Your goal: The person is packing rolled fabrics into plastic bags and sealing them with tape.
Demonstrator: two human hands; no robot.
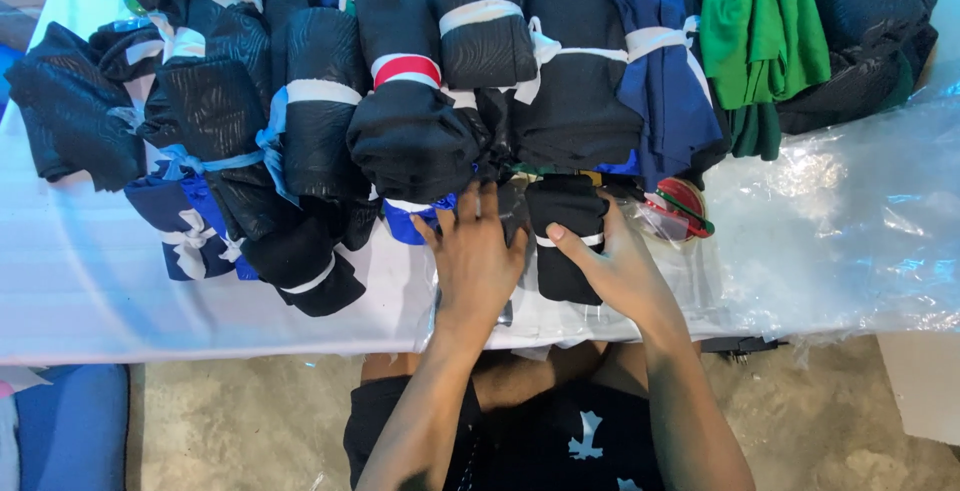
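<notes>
My right hand (622,269) grips a small rolled black garment bundle (566,236) with a white band, lying near the table's front edge. My left hand (476,256) lies flat, fingers spread, just left of that bundle, pressing on clear plastic wrap (520,316) under it. Both hands sit directly below a heap of rolled black and blue garment bundles (400,101) tied with white bands.
A white-covered table (90,291) carries the heap. Green folded cloth (760,31) lies at the back right. A red-and-green tape dispenser (682,206) sits right of my hands. Crinkled clear plastic sheet (850,221) covers the table's right part. Concrete floor (240,421) lies below.
</notes>
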